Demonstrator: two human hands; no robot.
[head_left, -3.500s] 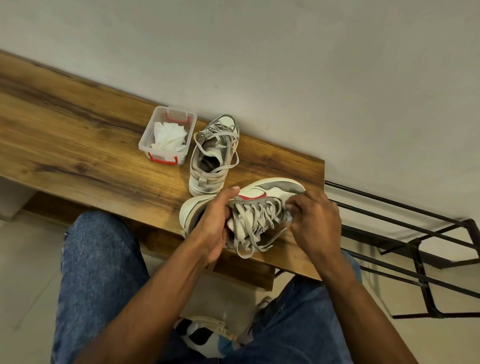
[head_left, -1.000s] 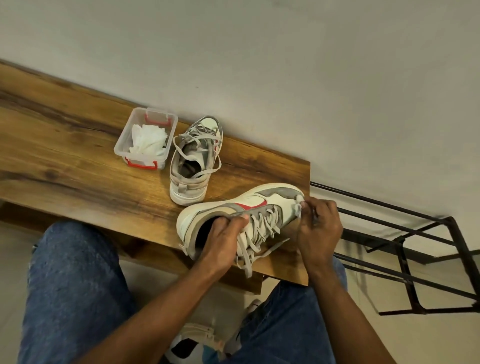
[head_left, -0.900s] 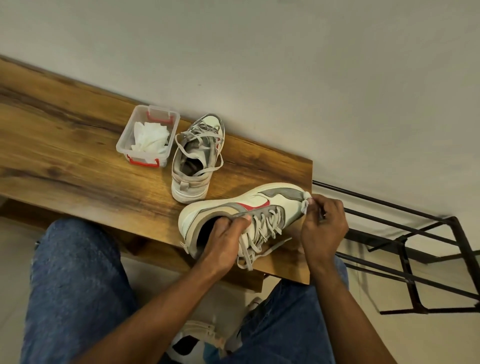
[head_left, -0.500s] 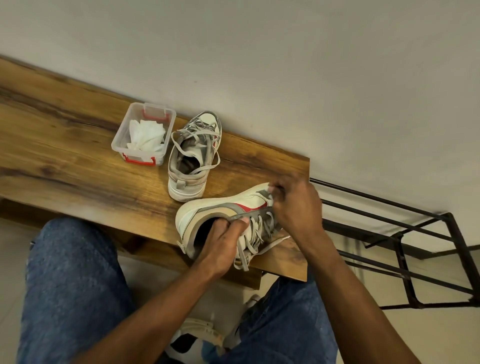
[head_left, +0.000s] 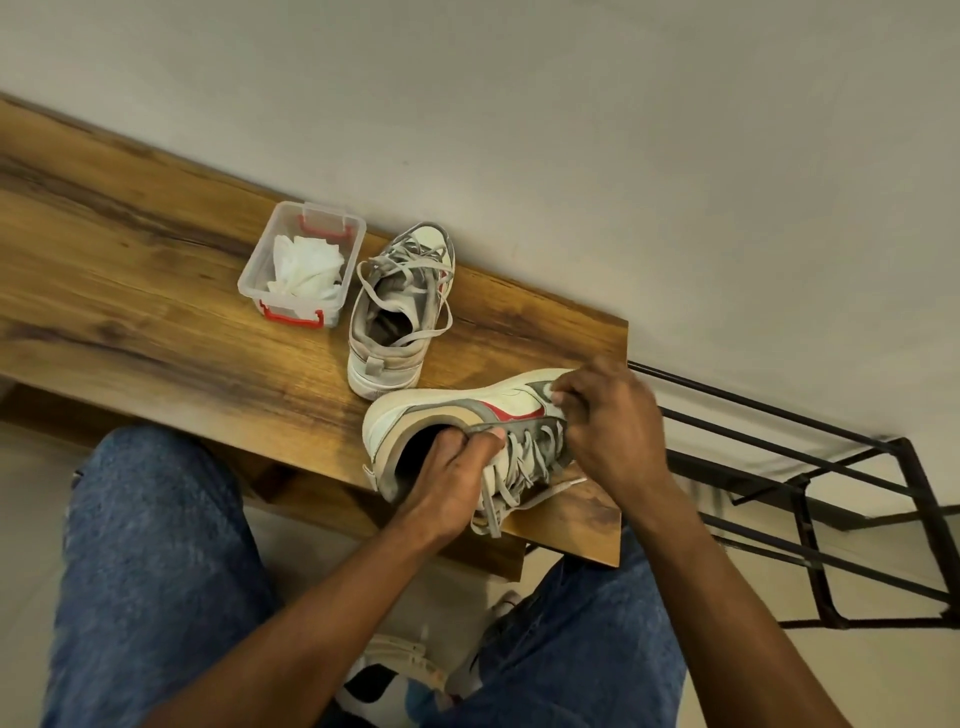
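Both left hand (head_left: 447, 483) and right hand (head_left: 608, 421) clamp fingers on sneaker (head_left: 431, 410); box (head_left: 260, 249) holds tissues (head_left: 306, 265)

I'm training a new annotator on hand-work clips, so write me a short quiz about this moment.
1. True or false: the left hand grips the near sneaker at its opening.
2. What lies in the clear plastic box? A) a brush B) white wipes C) spare laces
3. At which end of the near sneaker does the right hand rest?

Key: 1. True. 2. B. 3. The toe end, with its fingers curled over the forefoot.
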